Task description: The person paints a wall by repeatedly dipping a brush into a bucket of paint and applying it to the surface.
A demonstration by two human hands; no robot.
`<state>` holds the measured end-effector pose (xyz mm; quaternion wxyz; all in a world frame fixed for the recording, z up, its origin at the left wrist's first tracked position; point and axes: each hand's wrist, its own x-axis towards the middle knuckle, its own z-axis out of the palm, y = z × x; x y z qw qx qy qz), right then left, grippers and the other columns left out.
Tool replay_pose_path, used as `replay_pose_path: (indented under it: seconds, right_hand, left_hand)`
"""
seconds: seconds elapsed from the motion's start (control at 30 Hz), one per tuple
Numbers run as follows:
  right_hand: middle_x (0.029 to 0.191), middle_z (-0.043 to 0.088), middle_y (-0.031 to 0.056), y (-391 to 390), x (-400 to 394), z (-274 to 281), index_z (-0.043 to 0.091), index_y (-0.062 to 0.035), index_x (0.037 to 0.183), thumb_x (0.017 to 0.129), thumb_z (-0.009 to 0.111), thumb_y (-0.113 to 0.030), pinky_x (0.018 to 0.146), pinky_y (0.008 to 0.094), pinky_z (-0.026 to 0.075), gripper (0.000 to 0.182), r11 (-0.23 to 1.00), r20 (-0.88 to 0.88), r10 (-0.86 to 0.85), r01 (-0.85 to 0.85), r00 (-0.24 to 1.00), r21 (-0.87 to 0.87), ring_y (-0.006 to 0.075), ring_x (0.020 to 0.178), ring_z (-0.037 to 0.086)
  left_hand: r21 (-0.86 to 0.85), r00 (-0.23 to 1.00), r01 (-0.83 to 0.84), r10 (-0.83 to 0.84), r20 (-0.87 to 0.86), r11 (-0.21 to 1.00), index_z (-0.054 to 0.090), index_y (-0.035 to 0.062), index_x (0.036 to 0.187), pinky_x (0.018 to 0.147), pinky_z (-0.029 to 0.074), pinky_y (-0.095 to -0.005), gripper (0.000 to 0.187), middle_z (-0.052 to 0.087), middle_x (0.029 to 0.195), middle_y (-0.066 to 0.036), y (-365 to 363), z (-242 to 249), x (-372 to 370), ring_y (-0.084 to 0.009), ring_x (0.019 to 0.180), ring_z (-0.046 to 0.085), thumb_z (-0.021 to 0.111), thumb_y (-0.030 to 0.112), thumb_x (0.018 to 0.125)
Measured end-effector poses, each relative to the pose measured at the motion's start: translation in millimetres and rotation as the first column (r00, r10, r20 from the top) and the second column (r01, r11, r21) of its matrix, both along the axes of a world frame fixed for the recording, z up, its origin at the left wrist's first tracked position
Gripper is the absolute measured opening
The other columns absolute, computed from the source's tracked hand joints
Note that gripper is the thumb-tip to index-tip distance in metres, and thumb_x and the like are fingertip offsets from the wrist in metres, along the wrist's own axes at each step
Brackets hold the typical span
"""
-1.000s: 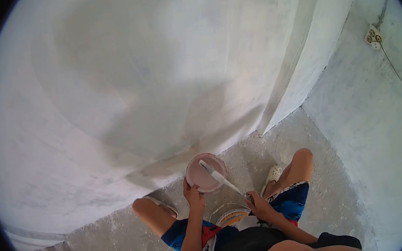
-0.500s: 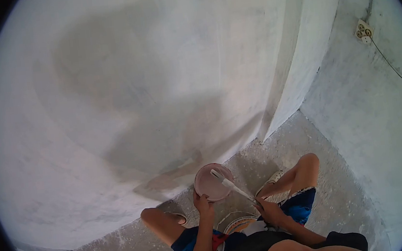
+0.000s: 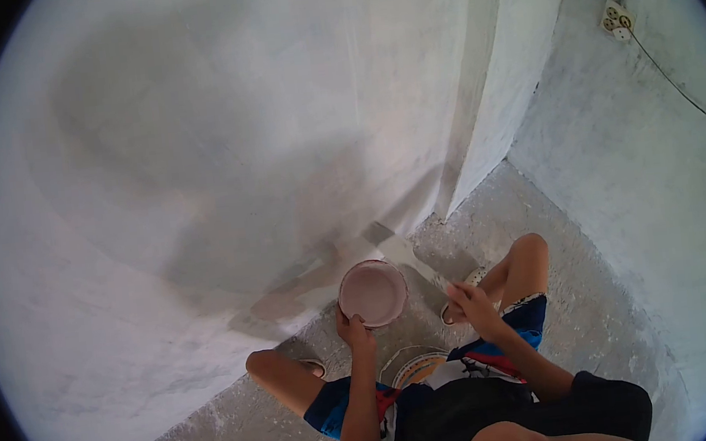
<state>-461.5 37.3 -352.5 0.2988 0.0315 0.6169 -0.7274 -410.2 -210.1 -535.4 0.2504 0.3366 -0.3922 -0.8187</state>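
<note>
My left hand (image 3: 353,327) grips a pinkish round bowl (image 3: 374,293) by its near rim, thumb over the edge and fingers beneath. The bowl's inside is a pale pink-grey. My right hand (image 3: 473,307) is closed round the handle of a white-smeared paintbrush (image 3: 410,260). Its dark flat bristle end points away from me, overlapping the foot of the pale wall (image 3: 282,185) just beyond the bowl. Damp-looking darker patches and my shadow show on that wall.
Between my knees stands a bucket (image 3: 418,367) with an orange-and-white rim. The rough grey floor (image 3: 563,285) meets a second wall (image 3: 621,178) on the right, where a power socket (image 3: 618,20) with a cable (image 3: 680,90) is mounted. A vertical ledge (image 3: 475,73) runs down near the corner.
The brush has moved from over the bowl out past its rim toward the wall base. My right hand has shifted up and slightly right; the bowl stays in my left hand.
</note>
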Motion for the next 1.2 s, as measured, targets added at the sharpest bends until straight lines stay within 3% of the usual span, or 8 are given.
replay_pose_path:
  seconds: [0.1,0.23,0.33,0.53,0.77,1.0,1.1,1.2]
  right_hand:
    - [0.065,0.037,-0.0046,-3,-32,10,0.049,-0.0087,0.083,0.098,0.055,-0.032,0.048,0.0224,0.030,0.028,0.997,0.040,-0.007,0.009,0.999,-0.071,0.0058,0.054,0.035]
    - [0.064,0.037,-0.0050,-2,-66,34,0.052,-0.0087,0.085,0.098,0.054,-0.032,0.048,0.0222,0.029,0.027,0.999,-0.022,-0.031,0.030,0.999,-0.045,0.0054,0.052,0.034]
    - [0.063,0.036,-0.0061,3,-83,77,0.052,-0.0080,0.083,0.098,0.054,-0.031,0.048,0.0219,0.028,0.027,0.998,-0.077,-0.004,-0.001,0.997,-0.063,0.0048,0.051,0.032]
    - [0.062,0.031,-0.0084,7,-101,204,0.060,0.0035,0.116,0.100,0.049,-0.026,0.048,0.0209,0.025,0.035,0.987,-0.280,-0.009,-0.035,0.960,-0.154,0.0036,0.051,0.028]
    - [0.060,0.024,-0.0094,15,-98,316,0.056,0.0067,0.121,0.101,0.045,-0.024,0.049,0.0204,0.023,0.039,0.972,-0.584,-0.089,-0.057,0.807,-0.226,0.0031,0.048,0.021]
    - [0.058,0.022,-0.0100,5,-95,262,0.055,0.0023,0.127,0.102,0.045,-0.029,0.046,0.0191,0.021,0.041,0.976,-0.606,-0.182,0.067,0.774,-0.207,0.0018,0.046,0.021]
    - [0.059,0.029,-0.0080,-14,-112,192,0.063,-0.0022,0.109,0.099,0.051,-0.040,0.047,0.0230,0.021,0.040,0.984,-0.523,-0.168,0.110,0.836,-0.140,0.0048,0.050,0.026]
    - [0.058,0.032,-0.0070,-25,-108,98,0.063,-0.0013,0.105,0.098,0.051,-0.041,0.049,0.0244,0.026,0.042,0.992,-0.468,-0.125,0.108,0.875,-0.062,0.0057,0.051,0.030]
  left_hand:
    - [0.038,0.999,-0.037,0.036,0.027,0.999,0.044,-0.0018,0.140,0.076,0.045,-0.0211,0.080,0.056,0.127,-0.010,4,2,1,-0.0218,0.112,0.058,0.039,-0.020,0.062]
    - [0.042,0.999,-0.047,0.046,0.011,0.998,0.044,-0.0020,0.139,0.073,0.045,-0.0197,0.079,0.056,0.128,-0.010,3,-1,1,-0.0215,0.111,0.058,0.039,-0.020,0.063]
    - [0.029,0.999,-0.035,0.035,-0.007,0.999,0.044,0.0019,0.139,0.068,0.050,-0.0258,0.080,0.056,0.122,-0.009,6,-1,2,-0.0237,0.106,0.060,0.039,-0.018,0.062]
    - [0.025,1.000,-0.007,0.008,-0.024,1.000,0.044,0.0012,0.139,0.069,0.049,-0.0251,0.080,0.056,0.122,-0.010,6,7,2,-0.0241,0.106,0.059,0.039,-0.019,0.062]
    - [0.029,1.000,0.017,-0.017,-0.012,0.999,0.044,-0.0026,0.139,0.065,0.043,-0.0202,0.079,0.056,0.126,-0.010,9,17,1,-0.0204,0.108,0.058,0.039,-0.020,0.062]
    - [0.049,1.000,-0.013,0.013,0.010,0.999,0.043,-0.0029,0.140,0.066,0.043,-0.0197,0.079,0.055,0.129,-0.011,11,25,7,-0.0201,0.110,0.058,0.039,-0.021,0.062]
    - [0.013,1.000,0.009,-0.009,0.016,1.000,0.044,-0.0020,0.140,0.066,0.044,-0.0200,0.080,0.056,0.127,-0.010,6,6,12,-0.0206,0.110,0.058,0.038,-0.020,0.062]
    - [0.027,0.999,-0.006,0.004,0.045,1.000,0.044,-0.0010,0.140,0.069,0.046,-0.0208,0.080,0.057,0.126,-0.009,8,26,18,-0.0212,0.110,0.059,0.038,-0.020,0.062]
